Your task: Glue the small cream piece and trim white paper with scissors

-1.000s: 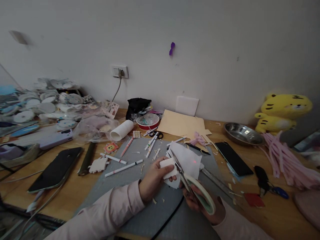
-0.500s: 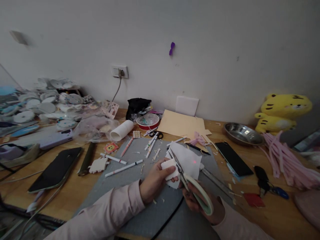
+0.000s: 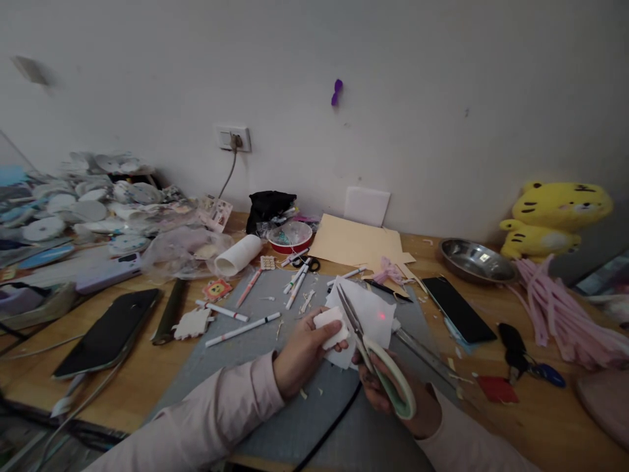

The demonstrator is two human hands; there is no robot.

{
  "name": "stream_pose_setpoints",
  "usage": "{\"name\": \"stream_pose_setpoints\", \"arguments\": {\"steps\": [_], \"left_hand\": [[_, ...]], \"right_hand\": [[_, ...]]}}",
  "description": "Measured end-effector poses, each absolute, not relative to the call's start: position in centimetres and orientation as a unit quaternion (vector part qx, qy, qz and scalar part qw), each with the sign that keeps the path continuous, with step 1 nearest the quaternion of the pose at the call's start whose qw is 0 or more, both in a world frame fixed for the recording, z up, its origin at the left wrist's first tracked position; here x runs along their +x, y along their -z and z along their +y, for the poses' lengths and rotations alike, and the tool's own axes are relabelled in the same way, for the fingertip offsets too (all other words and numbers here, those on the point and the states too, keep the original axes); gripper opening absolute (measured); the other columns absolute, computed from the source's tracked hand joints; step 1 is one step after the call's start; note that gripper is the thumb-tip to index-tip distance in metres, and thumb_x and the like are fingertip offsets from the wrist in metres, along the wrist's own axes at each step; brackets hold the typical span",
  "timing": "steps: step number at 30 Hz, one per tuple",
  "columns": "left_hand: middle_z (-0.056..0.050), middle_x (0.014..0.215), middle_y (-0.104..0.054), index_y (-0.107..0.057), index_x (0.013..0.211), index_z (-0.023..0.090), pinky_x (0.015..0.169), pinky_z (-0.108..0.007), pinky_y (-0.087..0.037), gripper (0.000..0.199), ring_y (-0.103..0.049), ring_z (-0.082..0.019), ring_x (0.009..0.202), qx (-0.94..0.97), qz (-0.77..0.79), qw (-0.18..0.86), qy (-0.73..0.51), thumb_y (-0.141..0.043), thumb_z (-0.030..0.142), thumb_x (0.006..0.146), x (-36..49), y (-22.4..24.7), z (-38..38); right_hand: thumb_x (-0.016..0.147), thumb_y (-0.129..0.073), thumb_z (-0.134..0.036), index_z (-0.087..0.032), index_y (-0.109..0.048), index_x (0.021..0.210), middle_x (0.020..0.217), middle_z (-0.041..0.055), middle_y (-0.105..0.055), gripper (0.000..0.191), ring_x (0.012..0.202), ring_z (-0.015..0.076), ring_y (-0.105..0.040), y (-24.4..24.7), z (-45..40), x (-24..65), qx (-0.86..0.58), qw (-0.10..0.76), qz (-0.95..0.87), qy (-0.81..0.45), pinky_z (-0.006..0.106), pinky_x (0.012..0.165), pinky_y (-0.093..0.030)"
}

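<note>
Between the thumb and fingers of my left hand (image 3: 305, 345) is a small white piece (image 3: 331, 326), which looks like thick paper or foam. My right hand (image 3: 393, 393) is closed round the pale handles of a pair of scissors (image 3: 362, 341). The blades point up and away, slightly parted, just right of the white piece and apart from it. Beneath the scissors a white sheet of paper (image 3: 371, 308) lies on the grey cutting mat (image 3: 246, 387); a small red light spot shows on the paper.
Several markers (image 3: 243, 330) and scraps lie on the mat, with a metal ruler (image 3: 422, 354) at its right. Phones (image 3: 459, 308), (image 3: 108, 331) flank it. Farther back are a steel bowl (image 3: 476, 259), tan card sheets (image 3: 354, 242), a white roll (image 3: 238, 255) and a yellow plush tiger (image 3: 545, 216).
The scissors have moved slightly right, away from the white piece, and their blades now show a gap from it. My left hand still pinches the piece, almost in the same place.
</note>
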State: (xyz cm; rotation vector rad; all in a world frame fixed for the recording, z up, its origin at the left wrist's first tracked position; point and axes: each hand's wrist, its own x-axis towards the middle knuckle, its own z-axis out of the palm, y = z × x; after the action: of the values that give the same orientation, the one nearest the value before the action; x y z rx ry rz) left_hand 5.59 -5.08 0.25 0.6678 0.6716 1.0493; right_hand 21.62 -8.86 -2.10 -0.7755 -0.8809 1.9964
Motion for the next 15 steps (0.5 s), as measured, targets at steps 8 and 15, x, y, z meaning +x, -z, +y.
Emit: {"name": "stream_pose_setpoints", "arguments": {"steps": [8,15], "left_hand": [[0.001,0.063,-0.061,-0.053,0.078,0.014,0.052,-0.02,-0.043,0.032,-0.054,-0.009,0.051,0.303,0.32,0.755,-0.485,-0.076,0.026,0.06,5.6,-0.3,-5.0],[0.001,0.057,-0.057,-0.058,0.073,0.015,0.049,-0.02,-0.039,0.026,-0.051,-0.009,0.049,0.297,0.317,0.758,-0.485,-0.076,0.028,0.061,5.6,0.2,-5.2]], "right_hand": [[0.065,-0.069,-0.051,-0.013,-0.061,0.075,0.053,-0.005,-0.046,0.04,0.035,0.0015,-0.035,2.0,-9.3,21.8,-0.293,0.403,-0.332,-0.801,0.016,0.035,-0.019],[0.059,-0.063,-0.065,-0.015,-0.055,0.074,0.05,-0.0047,-0.048,0.052,0.03,0.0053,-0.039,3.3,-8.2,21.3,-0.367,0.391,-0.415,-0.735,0.018,0.03,-0.024]]}}
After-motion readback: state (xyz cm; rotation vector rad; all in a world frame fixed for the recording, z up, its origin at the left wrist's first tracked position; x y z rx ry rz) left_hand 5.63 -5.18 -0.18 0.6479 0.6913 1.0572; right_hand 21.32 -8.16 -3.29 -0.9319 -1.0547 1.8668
